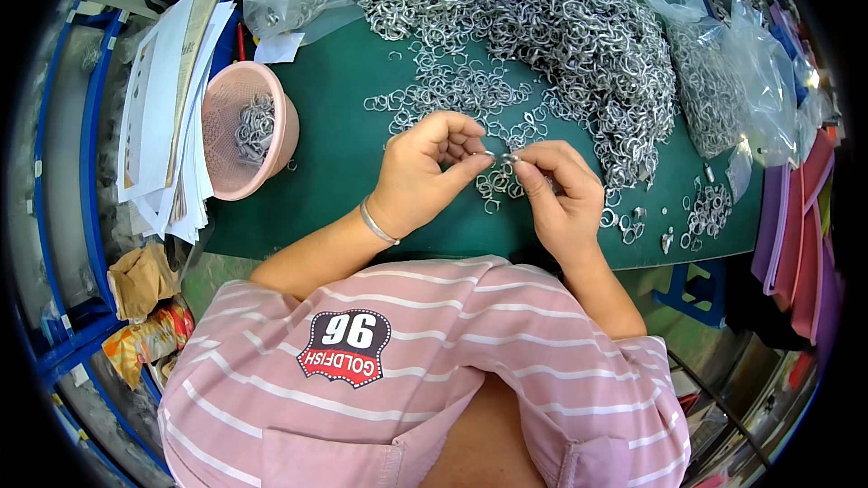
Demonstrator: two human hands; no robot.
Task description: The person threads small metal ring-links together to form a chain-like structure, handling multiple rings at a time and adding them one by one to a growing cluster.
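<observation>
Just this side of the ring heap, the left hand pinches a small metal piece and the right hand a shiny part, each grip fingertip-narrow. Seemingly it's fitting or checking (I cannot tell which); next calls for steady alignment.

The dusty-pink shirt has white stripes, short sleeves and a shield-shaped black-and-red badge with white print. A silver bangle circles the left wrist; the hands are bare.
</observation>
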